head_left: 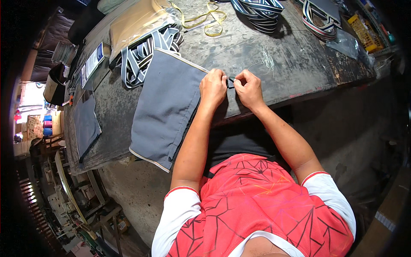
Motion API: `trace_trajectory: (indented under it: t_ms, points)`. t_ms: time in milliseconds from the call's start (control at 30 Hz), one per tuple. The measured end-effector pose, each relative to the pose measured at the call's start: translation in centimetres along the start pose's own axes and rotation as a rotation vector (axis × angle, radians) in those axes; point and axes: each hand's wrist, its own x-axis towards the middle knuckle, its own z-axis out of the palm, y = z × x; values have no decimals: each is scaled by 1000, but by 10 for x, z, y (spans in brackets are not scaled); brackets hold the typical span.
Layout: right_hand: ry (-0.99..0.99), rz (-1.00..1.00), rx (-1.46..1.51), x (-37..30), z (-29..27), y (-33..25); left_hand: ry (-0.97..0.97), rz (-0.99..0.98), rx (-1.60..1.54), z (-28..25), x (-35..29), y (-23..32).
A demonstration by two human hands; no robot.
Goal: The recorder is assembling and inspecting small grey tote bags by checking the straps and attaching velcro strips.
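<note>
A grey fabric panel [165, 103] with pale piping hangs partly over the table's front edge. A black strip runs along its right side. My left hand [213, 88] is closed at the panel's upper right corner, fingers pinched together. Close beside it, my right hand [249, 90] pinches a small black piece [231, 82] that shows between the two hands. The piece is too small to tell its exact kind, and my fingers cover part of it. Both hands are over the near edge of the dark table [295, 73].
Striped webbing lies in a heap [152, 49] by a plastic-wrapped brown stack [139, 25]. Farther off are webbing coils [259, 15], a yellow tape [214, 28] and loose threads [266, 60]. At left, another grey piece [87, 120] overhangs the table's edge. A yellow basket [364, 32] stands far right.
</note>
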Motion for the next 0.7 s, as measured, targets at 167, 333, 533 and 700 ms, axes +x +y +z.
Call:
trace_trajectory:
  t_ms: [167,333,533,700]
  points:
    - [-13,35,5,0,0,4,-9,-19,-19,-2,1,1]
    - [108,240,237,3,5,25,57,50,-118,7,20,-3]
    - [364,354,791,-2,-11,24,-264,184,-143,21,93,29]
    - [593,313,738,-37,-91,36,-323,410,-111,7,87,43]
